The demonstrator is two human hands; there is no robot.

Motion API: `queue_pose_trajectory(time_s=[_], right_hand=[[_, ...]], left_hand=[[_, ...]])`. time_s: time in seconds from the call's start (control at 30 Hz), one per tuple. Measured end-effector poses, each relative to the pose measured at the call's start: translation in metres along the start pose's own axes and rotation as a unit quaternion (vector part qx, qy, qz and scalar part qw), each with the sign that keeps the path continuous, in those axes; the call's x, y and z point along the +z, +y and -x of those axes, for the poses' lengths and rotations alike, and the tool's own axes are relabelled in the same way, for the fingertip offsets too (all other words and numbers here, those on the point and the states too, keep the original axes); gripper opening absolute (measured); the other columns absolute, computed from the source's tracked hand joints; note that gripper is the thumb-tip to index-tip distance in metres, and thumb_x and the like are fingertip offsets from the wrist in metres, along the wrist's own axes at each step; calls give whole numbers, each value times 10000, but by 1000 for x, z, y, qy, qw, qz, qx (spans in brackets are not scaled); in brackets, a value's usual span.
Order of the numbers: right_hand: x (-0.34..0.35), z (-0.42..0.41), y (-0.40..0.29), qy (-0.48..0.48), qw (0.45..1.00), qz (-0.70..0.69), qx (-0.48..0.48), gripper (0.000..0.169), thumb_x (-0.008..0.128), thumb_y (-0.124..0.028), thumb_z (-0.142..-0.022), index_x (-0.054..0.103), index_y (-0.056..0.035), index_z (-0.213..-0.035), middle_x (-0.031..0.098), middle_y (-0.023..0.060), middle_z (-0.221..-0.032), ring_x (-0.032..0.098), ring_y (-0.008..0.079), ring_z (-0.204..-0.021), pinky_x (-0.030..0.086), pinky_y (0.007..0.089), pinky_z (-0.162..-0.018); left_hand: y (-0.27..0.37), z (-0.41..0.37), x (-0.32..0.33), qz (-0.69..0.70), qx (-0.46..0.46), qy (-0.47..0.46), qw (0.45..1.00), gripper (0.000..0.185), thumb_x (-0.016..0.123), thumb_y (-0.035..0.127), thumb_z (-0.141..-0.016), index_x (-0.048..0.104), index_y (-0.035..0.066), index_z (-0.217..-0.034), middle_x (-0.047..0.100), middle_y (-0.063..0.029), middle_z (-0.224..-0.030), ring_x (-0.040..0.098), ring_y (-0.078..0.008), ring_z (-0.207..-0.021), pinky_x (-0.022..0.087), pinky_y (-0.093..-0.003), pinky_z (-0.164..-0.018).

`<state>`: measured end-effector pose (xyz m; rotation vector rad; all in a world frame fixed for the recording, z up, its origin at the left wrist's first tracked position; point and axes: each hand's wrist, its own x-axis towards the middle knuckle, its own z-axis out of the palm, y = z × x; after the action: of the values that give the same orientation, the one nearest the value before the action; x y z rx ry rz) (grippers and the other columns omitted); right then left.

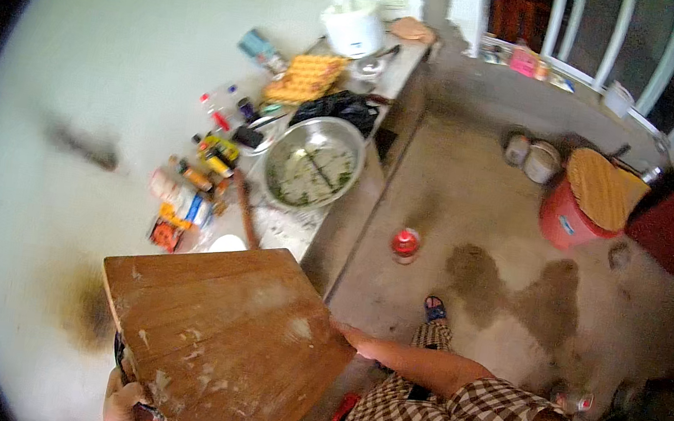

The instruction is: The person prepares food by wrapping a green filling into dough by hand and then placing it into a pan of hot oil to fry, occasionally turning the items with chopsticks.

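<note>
A large wooden board (233,336) with whitish smears is held in front of me, tilted, above the end of a counter. My right hand (347,336) grips its right edge, with the fingers mostly hidden behind it. At the lower left edge is my left hand (121,404), curled around the board's side and partly cut off by the picture's rim. Something dark beside that hand is too unclear to name. Beyond the board, a wide metal basin (316,162) holds cloudy liquid with green bits and a dark utensil. A wooden rolling pin (244,208) lies nearby.
Bottles (215,158), packets (167,231), a yellow egg tray (306,77), a black plastic bag (337,109) and a white pot (353,26) crowd the counter along the wall. On the floor stand a red-capped container (405,244) and a red bucket (569,220) with a woven cover.
</note>
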<state>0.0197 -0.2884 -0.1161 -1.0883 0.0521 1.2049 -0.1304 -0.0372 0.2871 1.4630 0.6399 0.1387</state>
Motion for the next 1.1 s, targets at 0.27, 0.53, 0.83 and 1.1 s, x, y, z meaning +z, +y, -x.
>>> queue_pose_trajectory(time_s=[0.27,0.53,0.83,1.1], right_hand=[[-148,68,-18,188,974,-95,-88,773,445,-622,-959,391,-50,-1476,407,115,-1519,392,261,-1371,313,394,-1123],[-392,225,-51,387,884,228,-129,682,504,-563,-938,480,-71,-1409,478,174,-1443,476,316,-1299,400,390,-1055],[-567,385,106,612,661,407,-154,372,566,-271,-956,617,6,-1198,676,155,-1098,671,297,-924,523,429,-769],[-564,355,146,579,738,-243,-247,327,581,-163,-937,604,113,-1110,687,199,-1002,677,318,-872,550,415,-737]], left_hand=[[54,-96,198,-138,-24,-166,976,482,500,-52,-695,580,-52,-1171,636,-58,-908,597,-153,-718,456,-250,-628],[81,-196,501,-376,92,-372,844,350,566,-5,-744,633,-9,-1088,629,-15,-824,558,-117,-669,440,-275,-560],[94,-271,803,-498,394,-492,595,301,654,78,-716,669,-14,-1002,643,-210,-787,636,-277,-701,497,-403,-677],[161,-295,1018,-491,519,-486,503,407,594,63,-714,684,47,-1111,665,-264,-1008,640,-433,-966,504,-462,-852]])
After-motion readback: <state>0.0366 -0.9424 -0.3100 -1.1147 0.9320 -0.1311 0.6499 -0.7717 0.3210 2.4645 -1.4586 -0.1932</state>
